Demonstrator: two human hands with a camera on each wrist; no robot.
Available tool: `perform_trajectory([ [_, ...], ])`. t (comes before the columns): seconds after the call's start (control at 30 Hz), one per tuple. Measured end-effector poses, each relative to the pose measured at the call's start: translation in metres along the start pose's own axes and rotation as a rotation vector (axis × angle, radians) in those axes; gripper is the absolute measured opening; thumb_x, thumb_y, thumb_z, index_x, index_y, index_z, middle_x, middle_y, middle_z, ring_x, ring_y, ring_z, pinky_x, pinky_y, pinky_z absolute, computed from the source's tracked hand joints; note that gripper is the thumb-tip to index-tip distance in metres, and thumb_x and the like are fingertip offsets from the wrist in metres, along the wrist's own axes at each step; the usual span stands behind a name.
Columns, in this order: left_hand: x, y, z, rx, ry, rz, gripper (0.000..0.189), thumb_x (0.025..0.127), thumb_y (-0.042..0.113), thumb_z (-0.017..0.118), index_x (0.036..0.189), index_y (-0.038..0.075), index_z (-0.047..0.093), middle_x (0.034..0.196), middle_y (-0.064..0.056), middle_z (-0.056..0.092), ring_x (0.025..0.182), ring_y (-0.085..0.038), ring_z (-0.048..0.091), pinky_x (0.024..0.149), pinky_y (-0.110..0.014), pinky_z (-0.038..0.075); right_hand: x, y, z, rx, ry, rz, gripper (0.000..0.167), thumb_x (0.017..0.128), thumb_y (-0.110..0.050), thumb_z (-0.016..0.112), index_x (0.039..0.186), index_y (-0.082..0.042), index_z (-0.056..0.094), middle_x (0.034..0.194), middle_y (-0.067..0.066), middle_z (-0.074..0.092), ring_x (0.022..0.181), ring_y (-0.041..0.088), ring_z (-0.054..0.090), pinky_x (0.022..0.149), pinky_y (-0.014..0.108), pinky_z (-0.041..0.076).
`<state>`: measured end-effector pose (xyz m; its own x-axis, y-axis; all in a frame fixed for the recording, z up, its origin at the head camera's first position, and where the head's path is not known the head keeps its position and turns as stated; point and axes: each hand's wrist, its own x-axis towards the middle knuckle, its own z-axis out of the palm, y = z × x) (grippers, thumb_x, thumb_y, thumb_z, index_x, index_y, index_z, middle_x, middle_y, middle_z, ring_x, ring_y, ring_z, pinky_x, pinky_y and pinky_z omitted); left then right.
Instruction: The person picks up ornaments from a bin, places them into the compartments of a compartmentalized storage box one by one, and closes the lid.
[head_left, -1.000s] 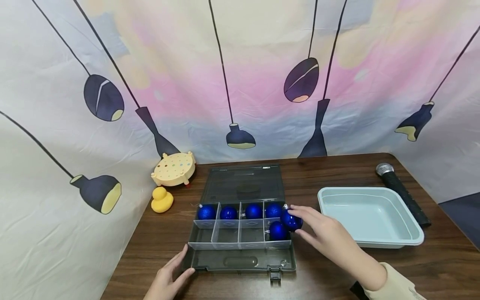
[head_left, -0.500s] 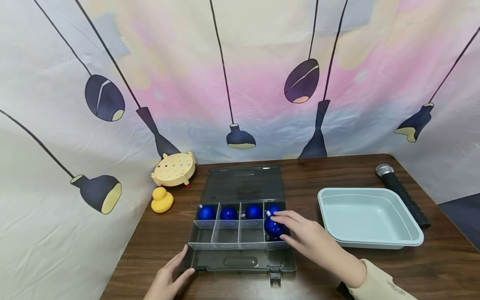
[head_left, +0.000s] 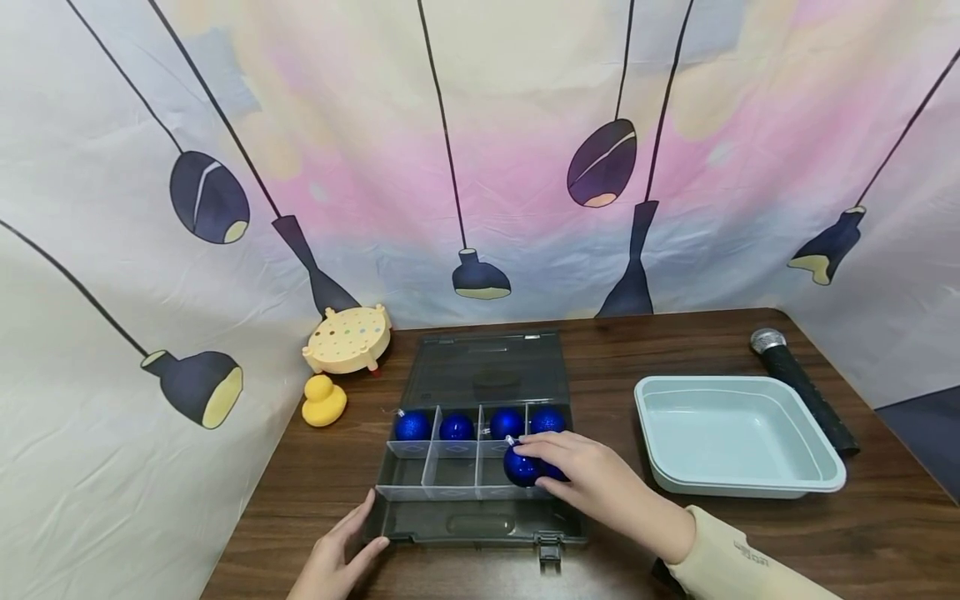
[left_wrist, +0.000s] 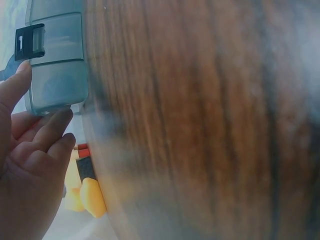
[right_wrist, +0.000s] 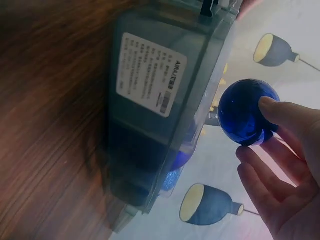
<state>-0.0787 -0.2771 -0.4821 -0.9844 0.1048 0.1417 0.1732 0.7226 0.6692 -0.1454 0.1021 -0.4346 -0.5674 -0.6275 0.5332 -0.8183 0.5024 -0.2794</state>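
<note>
Blue ball in hand: glossy round ball (head_left: 521, 468) with a silver cap, held over the right part of the third front compartment, counting from the left; the right wrist view shows it above the box rim.
Right hand: the hand (head_left: 596, 475), in a cream sleeve (head_left: 738, 554), has its grip pinching that ball between thumb and fingers.
Left hand: the hand (head_left: 333, 554) has its grip spread round the box's near left corner, thumb at the front edge, fingers at the left side.
Divided box: smoky-grey see-through plastic box (head_left: 423, 517) with two rows of four compartments, its flat lid (head_left: 450, 367) folded back; the right wrist view shows a printed white label (right_wrist: 151, 75) on one end.
Back row: four blue balls (head_left: 457, 426), one per compartment.
Front right compartment: another blue ball (head_left: 553, 472), mostly hidden by the right hand.
Right of the box: pale-blue rectangular plastic tray (head_left: 750, 483), with a black microphone (head_left: 804, 385) with a silver head just beside it.
Left of the box: yellow toy duck (head_left: 324, 402), near a cream round stand (head_left: 348, 337) with a dotted top.
Surface: dark brown wood-grain (head_left: 600, 358).
</note>
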Motion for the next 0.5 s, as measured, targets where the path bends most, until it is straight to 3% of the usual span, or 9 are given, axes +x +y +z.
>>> perform_trajectory([
  [0.27,0.004,0.001,-0.001,-0.030,-0.033,-0.060,0.060,0.087,0.021,0.074,0.135,-0.006,0.050,0.135,-0.022,0.052,0.121,-0.034,0.050,0.098,-0.049,0.042,0.015,0.000,0.004,-0.039,-0.066,0.028,0.048,0.081,-0.017,0.079,0.126,-0.015,0.063,0.129,0.000,0.060,0.117,0.016,0.056,0.096,0.036,0.047],
  [0.5,0.001,0.001,-0.002,-0.010,-0.039,-0.038,0.060,0.087,0.022,0.074,0.134,-0.007,0.051,0.133,-0.022,0.053,0.119,-0.034,0.052,0.096,-0.048,0.044,0.024,-0.001,0.006,-0.069,-0.118,0.024,0.045,0.081,-0.017,0.079,0.124,-0.014,0.065,0.127,0.001,0.062,0.115,0.017,0.058,0.094,0.036,0.049],
])
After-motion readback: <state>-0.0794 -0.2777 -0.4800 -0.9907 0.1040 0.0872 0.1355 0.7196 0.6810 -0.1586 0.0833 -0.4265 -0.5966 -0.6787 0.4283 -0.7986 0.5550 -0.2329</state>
